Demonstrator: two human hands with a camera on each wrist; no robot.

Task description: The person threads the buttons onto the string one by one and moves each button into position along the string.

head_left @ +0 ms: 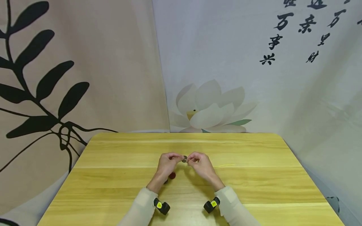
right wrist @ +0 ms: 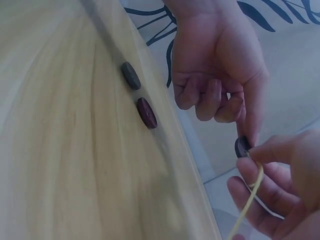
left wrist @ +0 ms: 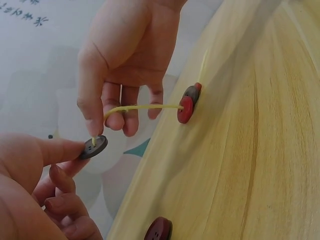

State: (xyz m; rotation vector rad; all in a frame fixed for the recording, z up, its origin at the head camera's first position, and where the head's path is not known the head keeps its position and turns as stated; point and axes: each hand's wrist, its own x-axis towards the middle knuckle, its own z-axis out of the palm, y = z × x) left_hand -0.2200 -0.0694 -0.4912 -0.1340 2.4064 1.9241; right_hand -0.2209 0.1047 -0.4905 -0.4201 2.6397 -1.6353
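Over the table, my left hand [head_left: 168, 164] pinches a dark four-hole button [left wrist: 95, 147] by its edge, between thumb and finger. My right hand [head_left: 201, 164] is right beside it, pinching a yellow cord [left wrist: 142, 107] at the button's face, and in the left wrist view the cord enters a hole. Farther along that cord are a red button [left wrist: 185, 110] and a dark grey button [left wrist: 191, 93], with a small red bit behind them. Two loose buttons lie on the table: a dark red button [right wrist: 147, 113] and a dark button [right wrist: 131, 75], near my left wrist.
The wooden table [head_left: 118, 182] spans the lower view, its far edge close beyond my hands. Behind it hangs a cloth backdrop [head_left: 127, 78] with printed leaves, a lotus and writing. The cord's tail [head_left: 224, 165] stretches right on the tabletop. Each wrist wears a small camera.
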